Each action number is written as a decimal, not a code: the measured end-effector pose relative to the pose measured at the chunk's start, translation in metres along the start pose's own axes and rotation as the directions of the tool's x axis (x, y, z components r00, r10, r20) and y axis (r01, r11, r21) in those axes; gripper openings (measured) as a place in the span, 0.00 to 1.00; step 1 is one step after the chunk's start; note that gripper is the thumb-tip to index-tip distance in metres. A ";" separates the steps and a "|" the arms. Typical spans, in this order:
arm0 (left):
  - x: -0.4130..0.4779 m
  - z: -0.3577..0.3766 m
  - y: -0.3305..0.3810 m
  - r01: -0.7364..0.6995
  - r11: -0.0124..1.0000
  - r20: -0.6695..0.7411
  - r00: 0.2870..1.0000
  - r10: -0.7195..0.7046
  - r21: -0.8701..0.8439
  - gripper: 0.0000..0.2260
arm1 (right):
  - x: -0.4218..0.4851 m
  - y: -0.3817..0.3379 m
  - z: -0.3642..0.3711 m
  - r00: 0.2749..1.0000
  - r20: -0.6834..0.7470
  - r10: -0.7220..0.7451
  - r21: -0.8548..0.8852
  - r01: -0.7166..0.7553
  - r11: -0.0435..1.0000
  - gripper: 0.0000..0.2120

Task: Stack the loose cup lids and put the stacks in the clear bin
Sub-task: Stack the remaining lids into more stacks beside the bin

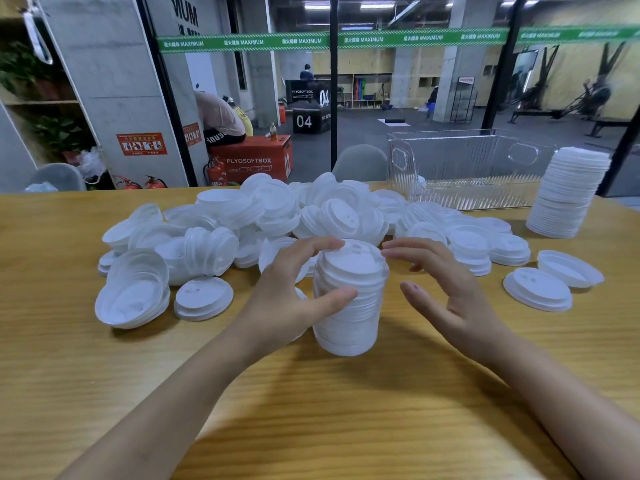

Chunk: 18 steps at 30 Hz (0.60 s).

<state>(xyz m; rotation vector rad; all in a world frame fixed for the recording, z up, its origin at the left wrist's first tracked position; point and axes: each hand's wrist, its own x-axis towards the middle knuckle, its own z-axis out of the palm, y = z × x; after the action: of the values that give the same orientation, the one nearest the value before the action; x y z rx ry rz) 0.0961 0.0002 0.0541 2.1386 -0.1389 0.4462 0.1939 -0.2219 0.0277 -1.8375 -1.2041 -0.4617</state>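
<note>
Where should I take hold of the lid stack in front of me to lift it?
Grip the lid stack low on its sides, one hand from each side. It stands upright as nested lids, so lifting by the top would likely pull off only the upper ones.

Both forearms reach forward; the left hand (294, 292) curls thumb and fingers round the lid stack (351, 327), the right hand (450, 296) hovers relaxed just beside.
</note>
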 end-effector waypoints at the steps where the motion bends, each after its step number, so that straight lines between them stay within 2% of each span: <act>1: -0.001 0.000 -0.001 -0.001 1.000 -0.001 1.000 0.001 0.000 0.24 | 0.000 0.000 0.000 1.000 0.008 -0.005 -0.003 0.005 1.000 0.17; 18: -0.005 -0.006 -0.013 -0.042 0.999 0.018 0.999 0.042 -0.003 0.26 | 0.000 -0.004 0.000 0.998 0.035 -0.049 -0.005 0.049 0.999 0.18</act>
<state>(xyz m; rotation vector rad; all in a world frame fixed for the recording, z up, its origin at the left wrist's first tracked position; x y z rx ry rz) 0.0935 0.0121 0.0455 2.1410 -0.1952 0.4508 0.1906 -0.2214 0.0291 -1.8314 -1.2746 -0.4627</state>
